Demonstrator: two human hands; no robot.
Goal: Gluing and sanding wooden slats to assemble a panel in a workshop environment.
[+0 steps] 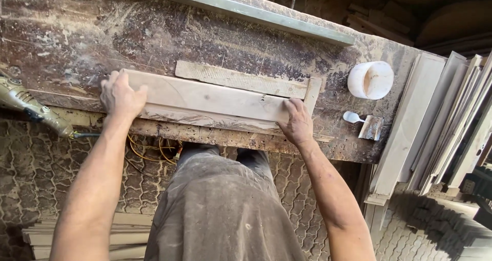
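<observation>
Setting: dusty, stained wooden workbench (77, 40) in a woodshop, patterned floor below.
Board: long pale flat wooden plank (205, 94) lies along the bench's near edge, long axis running left to right.
Left hand (120, 94): fingers spread, pressed flat over the plank's left end.
Right hand (297, 122): fingers curled, gripping the plank's right end at its near edge.
Nearby: white plastic cup (370, 79) and metal putty scraper (365, 125) toward the right edge; thinner wooden strip (241, 79) just behind the plank.

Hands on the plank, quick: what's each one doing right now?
Left hand: open, palm pressed flat on the left end of the wooden plank.
Right hand: fingers curled over the plank's right end, gripping it.
</observation>
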